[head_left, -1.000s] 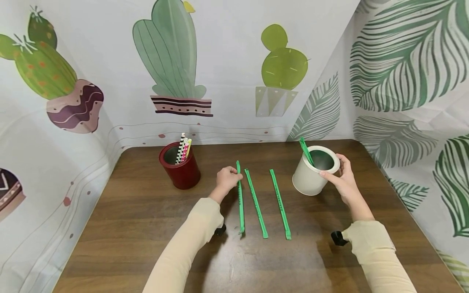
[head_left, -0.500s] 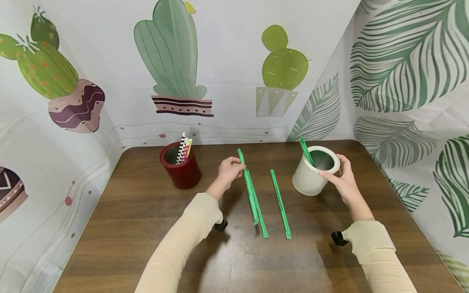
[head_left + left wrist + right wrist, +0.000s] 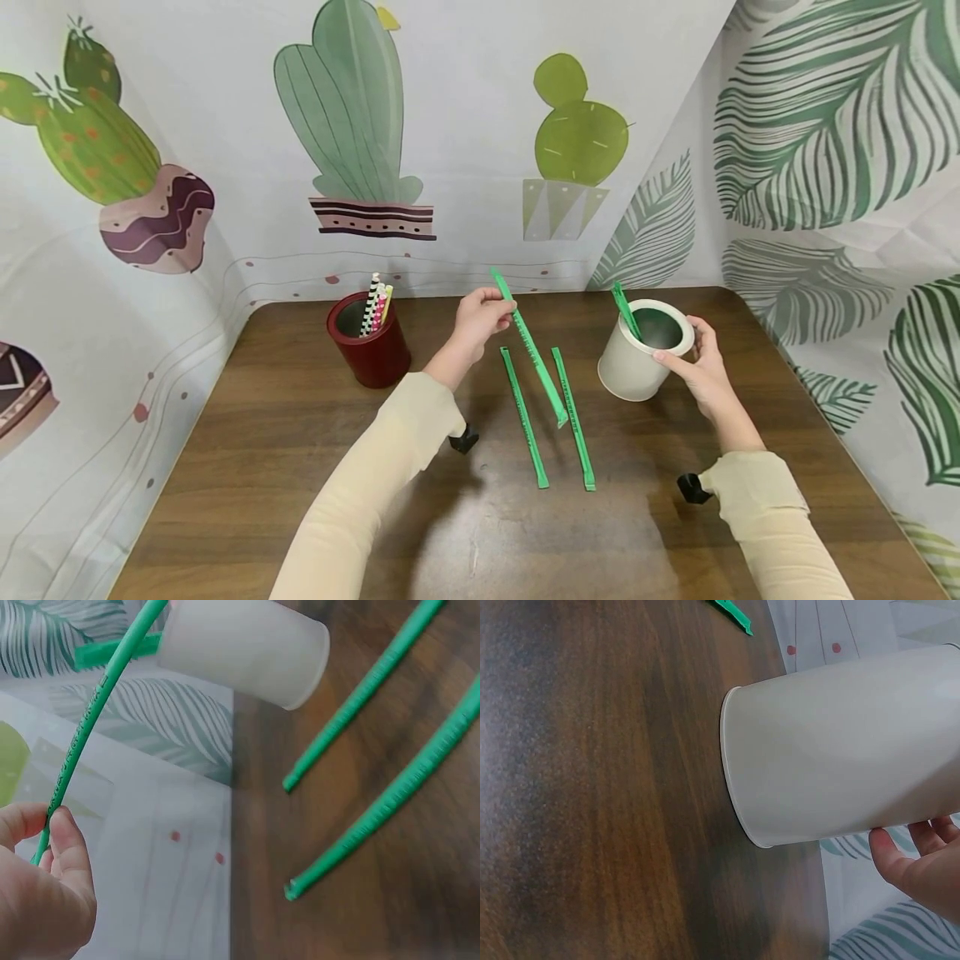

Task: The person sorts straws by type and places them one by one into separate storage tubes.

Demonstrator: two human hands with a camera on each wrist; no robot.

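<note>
My left hand (image 3: 478,323) pinches a green wrapped straw (image 3: 534,354) near its upper end, raised over the table and slanting down to the right. Printed lettering runs along its wrapper in the left wrist view. Two more such straws lie below, a left one (image 3: 523,417) and a right one (image 3: 574,425). At the right stands a white can (image 3: 626,367) with green straws (image 3: 625,307) leaning inside it; how many is unclear. My right hand (image 3: 705,367) grips this can by its right side, thumb at the front near the rim.
A dark red can (image 3: 378,358) holding patterned straws (image 3: 375,310) stands at the back left of the brown wooden table (image 3: 570,550). Behind the table hangs a cloth (image 3: 480,150) printed with cacti and leaves.
My left hand has lifted the leftmost green straw off the table and carried it right and up, swinging its lower end over the right straw. My right hand keeps its hold on the white can.
</note>
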